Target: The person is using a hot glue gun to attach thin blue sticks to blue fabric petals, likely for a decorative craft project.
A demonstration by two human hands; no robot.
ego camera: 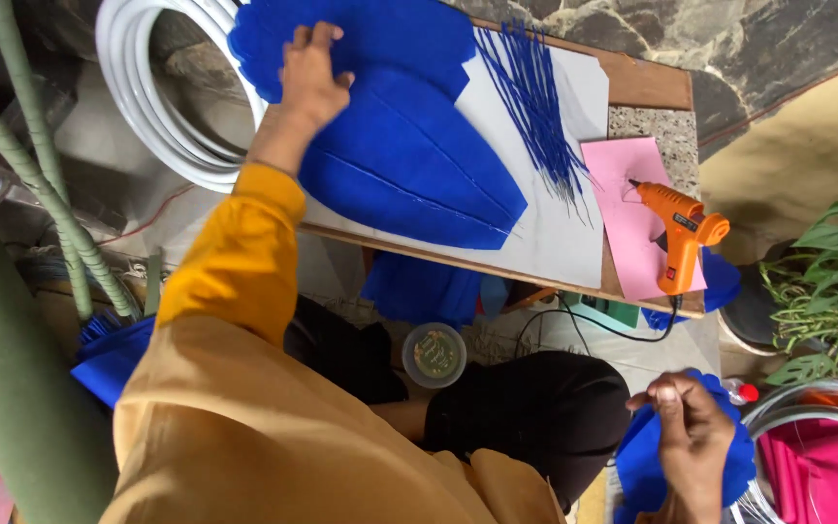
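Left hand (312, 73) stretched out at 11 o'clock, palm flat and fingers spread, pressing down on the big blue leaf-shaped foam sheet (409, 165) that lies across the wooden board (647, 82). Nothing pinched there, just a flat hand on top. More blue foam (361, 34) overlaps at 12 o'clock, under the fingertips. Over at 5 o'clock, the right hand (691, 427) is low beside the knee, fingers curled together and gripping a smaller blue foam piece (642, 466). Just right of the big leaf, a fan of thin blue wires (535, 97) sits on the grey card (560, 238). At 3 o'clock, the orange glue gun (681, 228) rests on a pink sheet (632, 233), well apart from both hands. White hoops (143, 107) lean at 10 o'clock, touching the board's edge. A small round lidded tub (434, 354) sits on the floor between the knees
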